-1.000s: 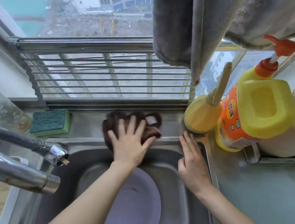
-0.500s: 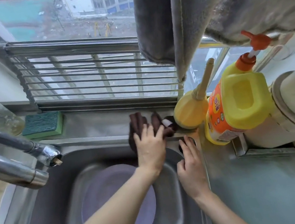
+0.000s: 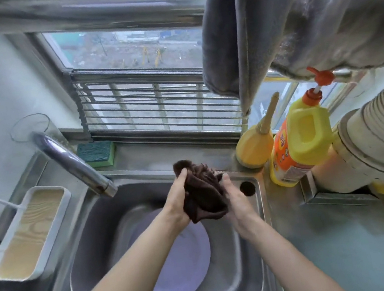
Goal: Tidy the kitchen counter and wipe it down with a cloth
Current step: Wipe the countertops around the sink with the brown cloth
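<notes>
A dark brown cloth is bunched up between both hands above the back edge of the steel sink. My left hand grips its left side, thumb on top. On the cloth's right side my right hand holds it, fingers mostly hidden behind the folds. A purple plate lies in the sink bowl below. The grey steel counter stretches to the right of the sink.
The faucet arches over the sink's left. A green sponge and a glass stand at the back ledge. A yellow brush, a yellow detergent bottle and stacked cups crowd the right. Grey towels hang overhead. A white tray sits left.
The cloth was pressed flat on the ledge behind the sink under my left hand; now both hands have lifted it, crumpled, over the sink. The view has tilted upward.
</notes>
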